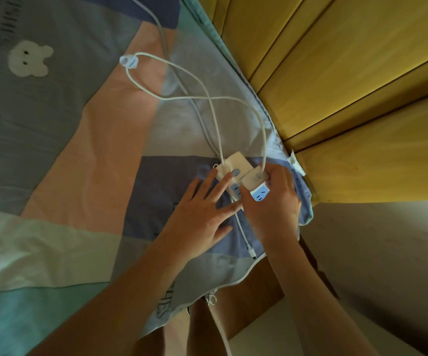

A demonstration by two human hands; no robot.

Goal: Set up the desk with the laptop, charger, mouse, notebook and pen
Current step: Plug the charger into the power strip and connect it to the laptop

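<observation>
A white power strip (236, 163) lies on the patchwork bedsheet (100, 150) near the bed's right corner. My left hand (202, 209) lies flat with straight fingers, its fingertips pressing on the strip. My right hand (272, 199) grips a white charger block (255, 182) sitting on the strip's socket end. The charger's white cable (261, 124) loops up the bed to a round clip (128, 62), then runs back down past my hands to its plug end (252, 251). No laptop, mouse, notebook or pen is in view.
A yellow padded headboard (336, 73) stands right of the bed. The strip's thicker cord (161, 34) runs off the top edge. A wooden bed frame corner (254, 291) shows below the sheet, with pale wall (387, 253) at lower right.
</observation>
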